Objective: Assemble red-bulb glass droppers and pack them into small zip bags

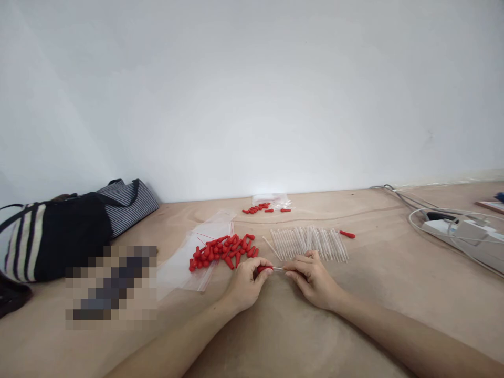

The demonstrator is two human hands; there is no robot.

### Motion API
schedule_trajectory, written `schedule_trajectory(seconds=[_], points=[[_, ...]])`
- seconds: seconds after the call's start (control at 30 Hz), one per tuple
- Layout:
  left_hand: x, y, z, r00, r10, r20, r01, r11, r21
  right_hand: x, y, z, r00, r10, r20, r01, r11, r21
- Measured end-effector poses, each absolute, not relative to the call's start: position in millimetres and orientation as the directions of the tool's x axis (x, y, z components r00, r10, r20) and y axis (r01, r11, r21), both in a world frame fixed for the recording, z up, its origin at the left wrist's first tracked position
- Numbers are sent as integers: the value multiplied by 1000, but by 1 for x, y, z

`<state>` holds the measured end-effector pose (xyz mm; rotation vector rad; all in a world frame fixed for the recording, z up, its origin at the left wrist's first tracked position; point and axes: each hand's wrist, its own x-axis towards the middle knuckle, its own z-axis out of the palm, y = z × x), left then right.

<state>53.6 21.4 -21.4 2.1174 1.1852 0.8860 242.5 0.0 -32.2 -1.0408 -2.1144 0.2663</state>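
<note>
My left hand is closed around a red rubber dropper bulb. Pinched in my right hand is a thin clear glass tube, whose left end meets the bulb's opening; whether it sits inside cannot be made out. Just beyond my left hand lies a heap of red bulbs, partly on a clear plastic bag. A row of clear glass tubes lies side by side behind my right hand. One single red bulb rests at the row's right end.
Near the wall are several more red bulbs beside a small clear bag. Black and striped bags stand at the left, with a pixelated dark object before them. At the right is a white power strip with cables.
</note>
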Motion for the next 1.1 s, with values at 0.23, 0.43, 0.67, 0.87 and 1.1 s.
schedule_trajectory(seconds=[0.23, 0.43, 0.67, 0.87, 1.1], points=[[53, 20, -20, 408, 860, 308, 545, -500, 674, 246, 1, -34, -439, 714, 546, 612, 682, -400], [54, 20, -19, 409, 873, 266, 502, -459, 733, 244, -3, -31, -396, 724, 565, 635, 660, -401], [54, 20, -18, 393, 881, 263, 464, -437, 771, 242, -3, -29, -362, 747, 558, 662, 627, -411], [54, 19, -17, 394, 855, 337, 486, -505, 713, 241, -7, -27, -391, 708, 588, 696, 645, -314], [53, 17, -19, 404, 811, 424, 530, -585, 614, 240, -6, -25, -379, 773, 509, 675, 607, -418]])
